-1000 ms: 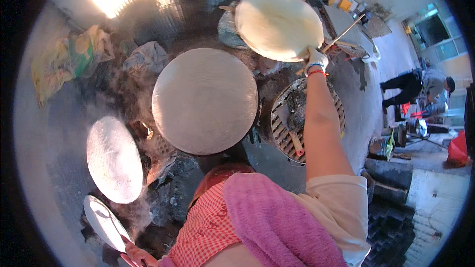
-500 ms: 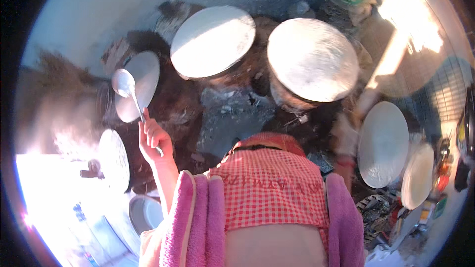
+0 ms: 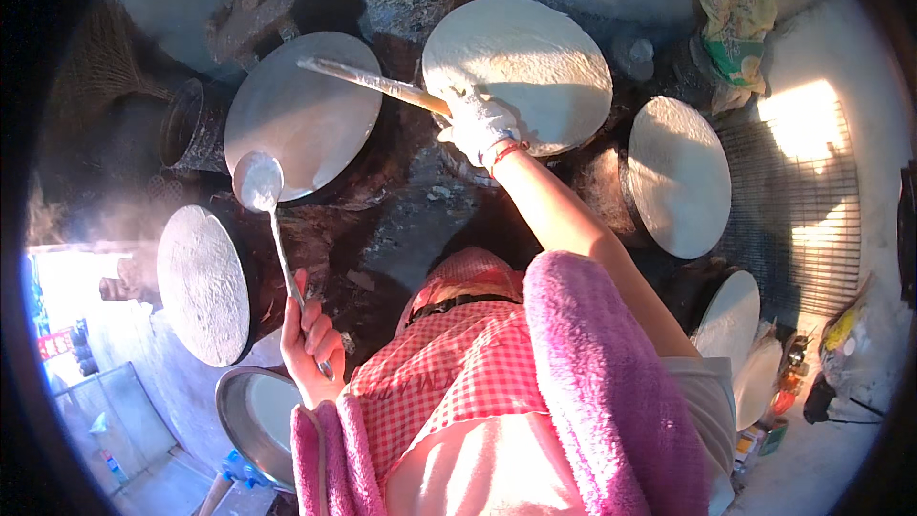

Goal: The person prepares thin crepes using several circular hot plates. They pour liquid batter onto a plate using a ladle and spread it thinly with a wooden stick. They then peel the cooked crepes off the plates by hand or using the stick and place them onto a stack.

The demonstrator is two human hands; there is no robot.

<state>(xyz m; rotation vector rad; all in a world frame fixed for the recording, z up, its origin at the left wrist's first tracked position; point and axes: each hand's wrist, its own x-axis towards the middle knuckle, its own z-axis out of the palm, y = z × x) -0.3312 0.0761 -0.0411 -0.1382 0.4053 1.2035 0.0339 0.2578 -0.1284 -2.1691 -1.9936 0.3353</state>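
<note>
My left hand (image 3: pixel 310 349) is closed round the handle of a metal ladle (image 3: pixel 278 248). Whitish liquid lies in the ladle's bowl, which hangs over the near edge of a smooth round griddle (image 3: pixel 301 115). My right hand (image 3: pixel 480 124), in a thin whitish glove, grips a flat wooden spatula (image 3: pixel 382 84). Its pale, coated blade reaches left over that griddle. Beneath the right hand, a second griddle carries a thin round sheet of pale batter (image 3: pixel 521 29); I cannot tell whether the hand touches it.
A pale round sheet (image 3: pixel 202 285) covers a griddle at left, another (image 3: pixel 680 177) one at right. A metal basin (image 3: pixel 263 420) with white contents stands at lower left. Behind are a sack (image 3: pixel 735 14) and a dark bucket (image 3: pixel 196 124). Wire mesh (image 3: pixel 802 210) lies at far right.
The view has swung left, bringing the smooth griddle nearer the middle. My right arm, blurred at the right before, now stretches forward with the spatula. The ladle stays in my left hand.
</note>
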